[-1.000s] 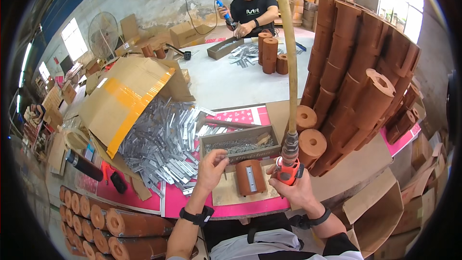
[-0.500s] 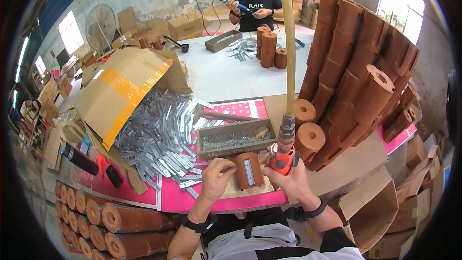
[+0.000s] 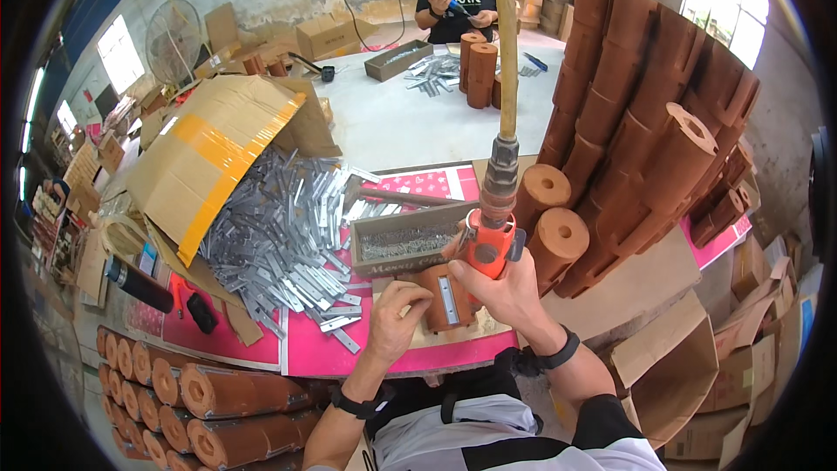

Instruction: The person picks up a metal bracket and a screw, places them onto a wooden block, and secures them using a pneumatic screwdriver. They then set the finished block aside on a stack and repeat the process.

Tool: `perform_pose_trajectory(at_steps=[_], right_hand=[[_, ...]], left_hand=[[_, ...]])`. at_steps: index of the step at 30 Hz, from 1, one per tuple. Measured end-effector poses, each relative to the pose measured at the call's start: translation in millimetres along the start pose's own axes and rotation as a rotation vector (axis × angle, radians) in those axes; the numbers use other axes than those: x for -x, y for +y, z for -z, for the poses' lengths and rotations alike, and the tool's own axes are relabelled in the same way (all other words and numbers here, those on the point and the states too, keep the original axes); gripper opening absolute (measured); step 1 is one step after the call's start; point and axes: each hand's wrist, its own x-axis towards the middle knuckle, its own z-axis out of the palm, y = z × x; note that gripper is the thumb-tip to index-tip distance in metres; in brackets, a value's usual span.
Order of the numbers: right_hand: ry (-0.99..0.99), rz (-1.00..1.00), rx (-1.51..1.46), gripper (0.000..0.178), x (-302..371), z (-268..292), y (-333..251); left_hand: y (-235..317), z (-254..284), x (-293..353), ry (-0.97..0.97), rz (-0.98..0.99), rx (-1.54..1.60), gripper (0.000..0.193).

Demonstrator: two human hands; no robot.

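Note:
A brown cylindrical block [image 3: 431, 285] lies on a pale board [image 3: 482, 329] before me, one end toward me. Along its upper side sits a narrow metal strip [image 3: 448, 300]. My right hand [image 3: 504, 283] is wrapped round a red air tool [image 3: 485, 242] with a yellow hose running upward from it; the tool is over the block's far right side, and its tip is hidden. My left hand [image 3: 399, 316] is at the block's left side, thumb and fingers pinched together. What that pinch holds, if anything, is too small to make out.
A wooden box [image 3: 377, 268] of small metal pieces stands beyond the block. Many metal strips [image 3: 283, 235] spill from a cardboard carton [image 3: 209, 139] on the left. Brown cylinders [image 3: 610, 122] are stacked high at right, others [image 3: 235, 392] at lower left. Another person [image 3: 466, 0] works across the table.
My right hand has moved the red air tool left and away from me, toward the block's far side. My left hand stays pinched beside the block. The head view has shifted slightly.

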Motion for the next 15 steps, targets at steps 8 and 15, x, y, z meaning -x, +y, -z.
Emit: perform_pose_trajectory(at_steps=[8,15], right_hand=[[-0.021,0.045,-0.028,0.044,-10.7,-7.3,-1.6],[0.070,0.047,-0.014,0.027,-26.5,-15.6,-3.8]], left_hand=[[2.6,-1.7,5.6,-0.021,0.148,0.100,0.019],[-1.2,-9.0,-6.5,0.013,0.120,0.056,0.024]])
